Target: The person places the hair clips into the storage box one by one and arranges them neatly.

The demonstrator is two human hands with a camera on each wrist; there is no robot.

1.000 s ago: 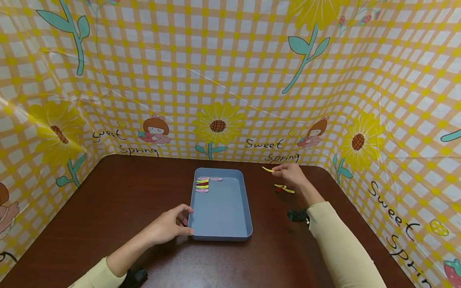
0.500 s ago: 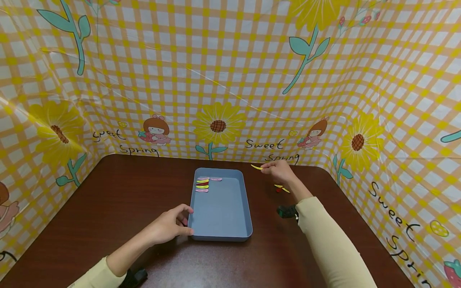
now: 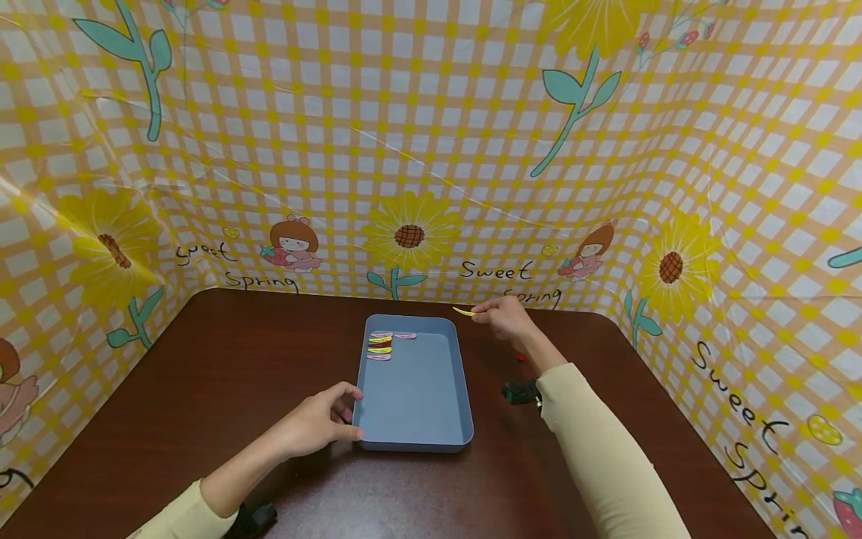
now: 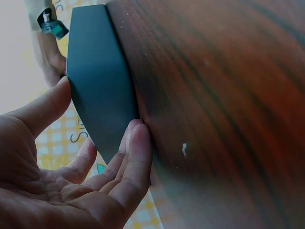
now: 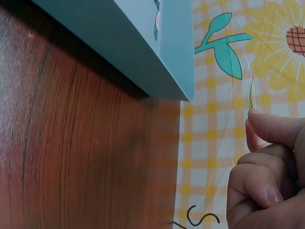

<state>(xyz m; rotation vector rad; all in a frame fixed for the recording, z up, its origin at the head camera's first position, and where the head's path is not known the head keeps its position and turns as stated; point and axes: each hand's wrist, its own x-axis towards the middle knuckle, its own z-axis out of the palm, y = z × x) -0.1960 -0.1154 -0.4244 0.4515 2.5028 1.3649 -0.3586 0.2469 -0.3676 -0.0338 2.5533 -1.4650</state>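
Tabletop [image 3: 269, 344] below, yellow clip [image 5: 251, 97] juts from right fingertips [image 5: 261, 122].

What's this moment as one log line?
left hand: holds tray at left | right hand: pinches yellow clip near tray's far-right corner | inside tray: pink, yellow, red clips | red item: on table

draped-off work nook, wood-grain table [image 3: 256, 352], checked flower-print hangings [image 3: 465, 142]
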